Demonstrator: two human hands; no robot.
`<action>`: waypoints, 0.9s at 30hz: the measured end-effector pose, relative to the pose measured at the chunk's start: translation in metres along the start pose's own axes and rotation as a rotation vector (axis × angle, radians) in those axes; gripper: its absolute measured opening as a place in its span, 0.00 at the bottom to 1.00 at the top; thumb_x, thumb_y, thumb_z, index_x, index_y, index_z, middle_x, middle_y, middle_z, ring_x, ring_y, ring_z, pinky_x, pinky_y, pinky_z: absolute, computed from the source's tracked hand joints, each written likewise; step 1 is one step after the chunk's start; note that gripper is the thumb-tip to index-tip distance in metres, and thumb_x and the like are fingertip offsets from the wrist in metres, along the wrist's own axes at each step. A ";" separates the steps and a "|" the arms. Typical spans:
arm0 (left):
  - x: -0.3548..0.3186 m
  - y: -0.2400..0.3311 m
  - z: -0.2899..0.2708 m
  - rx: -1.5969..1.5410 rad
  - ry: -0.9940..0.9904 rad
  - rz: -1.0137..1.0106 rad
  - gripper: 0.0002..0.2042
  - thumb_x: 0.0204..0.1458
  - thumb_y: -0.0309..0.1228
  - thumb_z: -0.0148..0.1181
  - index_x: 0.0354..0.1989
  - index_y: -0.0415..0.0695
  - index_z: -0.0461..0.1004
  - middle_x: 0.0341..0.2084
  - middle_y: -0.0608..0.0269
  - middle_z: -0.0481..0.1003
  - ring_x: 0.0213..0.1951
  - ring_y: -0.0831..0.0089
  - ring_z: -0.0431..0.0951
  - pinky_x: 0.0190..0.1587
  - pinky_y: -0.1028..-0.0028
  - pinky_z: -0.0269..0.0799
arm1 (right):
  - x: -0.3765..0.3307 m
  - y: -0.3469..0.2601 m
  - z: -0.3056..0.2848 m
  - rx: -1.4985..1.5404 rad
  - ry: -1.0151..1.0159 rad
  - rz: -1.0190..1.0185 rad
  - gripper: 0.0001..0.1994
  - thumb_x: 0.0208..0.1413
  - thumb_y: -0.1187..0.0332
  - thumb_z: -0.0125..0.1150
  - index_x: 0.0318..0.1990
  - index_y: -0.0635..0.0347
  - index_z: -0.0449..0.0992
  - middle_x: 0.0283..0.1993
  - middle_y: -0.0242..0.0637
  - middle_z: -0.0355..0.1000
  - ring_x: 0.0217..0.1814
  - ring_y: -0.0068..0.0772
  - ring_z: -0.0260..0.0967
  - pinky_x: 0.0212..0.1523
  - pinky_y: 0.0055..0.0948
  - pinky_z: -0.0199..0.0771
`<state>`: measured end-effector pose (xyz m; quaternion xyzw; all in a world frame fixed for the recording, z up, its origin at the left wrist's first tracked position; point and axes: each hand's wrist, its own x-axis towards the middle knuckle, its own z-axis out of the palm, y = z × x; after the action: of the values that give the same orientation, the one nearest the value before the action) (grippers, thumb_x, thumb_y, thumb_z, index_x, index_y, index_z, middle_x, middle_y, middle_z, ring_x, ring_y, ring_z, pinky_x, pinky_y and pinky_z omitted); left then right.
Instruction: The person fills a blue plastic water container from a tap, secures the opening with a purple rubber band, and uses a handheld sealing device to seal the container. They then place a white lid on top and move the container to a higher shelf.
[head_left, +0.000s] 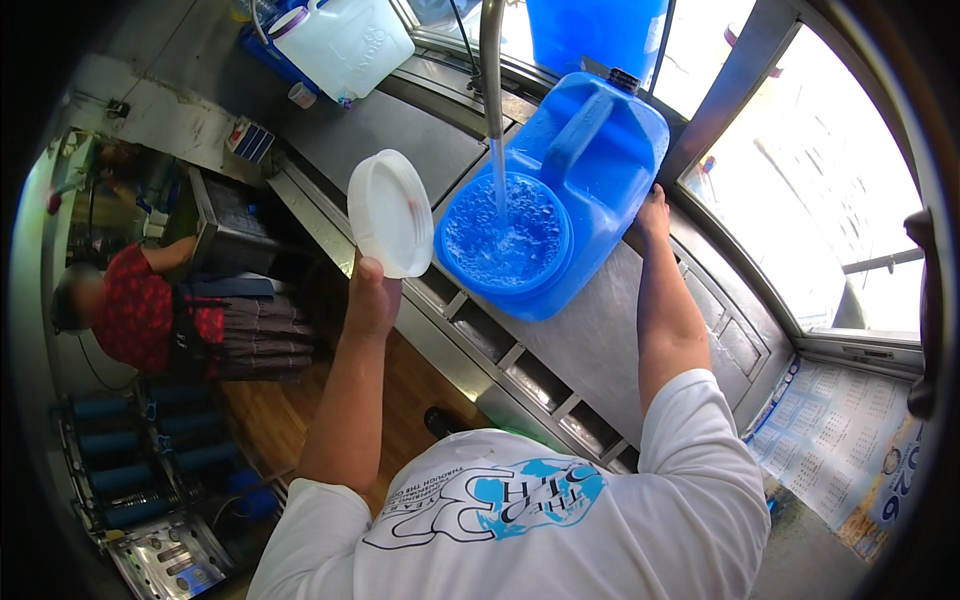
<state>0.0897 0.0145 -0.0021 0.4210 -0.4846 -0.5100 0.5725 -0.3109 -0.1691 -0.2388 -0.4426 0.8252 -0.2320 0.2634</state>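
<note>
A blue plastic water jug (610, 160) with a built-in handle stands on the metal counter, its wide round mouth facing up. Water runs from a metal spout (491, 60) into that mouth, and the surface churns with bubbles near the rim. Raised to the left of the jug, my left hand (374, 300) grips a round white screw lid (392, 213), tilted on edge. My right hand (653, 213) rests against the jug's right side; its fingers are partly hidden behind the jug. A small black cap (623, 80) closes the jug's far corner.
Behind the counter (590, 350) stands a large blue container (597, 30). A translucent white jug (345, 45) sits at the far left. To the right are a bright window (810, 190) and a wall calendar (830, 430). A person in a red shirt (160, 310) works at left, near a roller rack (150, 460).
</note>
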 end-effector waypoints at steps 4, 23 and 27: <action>0.000 0.001 -0.001 0.020 0.011 0.020 0.55 0.41 0.71 0.57 0.69 0.40 0.50 0.66 0.59 0.58 0.67 0.64 0.58 0.69 0.62 0.52 | -0.005 0.005 0.003 -0.017 0.041 -0.047 0.37 0.53 0.51 0.59 0.70 0.45 0.53 0.65 0.55 0.61 0.65 0.57 0.61 0.63 0.45 0.63; 0.043 0.056 0.054 0.758 -0.412 0.362 0.49 0.21 0.55 0.80 0.61 0.55 0.70 0.62 0.45 0.60 0.61 0.48 0.65 0.59 0.57 0.67 | -0.025 -0.005 -0.034 0.453 0.231 -0.176 0.28 0.53 0.55 0.63 0.59 0.61 0.70 0.57 0.53 0.70 0.60 0.49 0.67 0.61 0.40 0.66; 0.050 0.064 0.062 0.933 -0.527 0.368 0.49 0.20 0.52 0.80 0.61 0.54 0.70 0.62 0.45 0.60 0.61 0.48 0.65 0.60 0.55 0.65 | -0.146 -0.076 -0.102 0.839 0.163 -0.429 0.19 0.59 0.62 0.61 0.56 0.59 0.73 0.52 0.45 0.72 0.52 0.35 0.70 0.54 0.33 0.70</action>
<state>0.0404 -0.0267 0.0778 0.3966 -0.8506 -0.2214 0.2650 -0.2613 -0.0671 -0.0820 -0.4388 0.5680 -0.6283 0.3001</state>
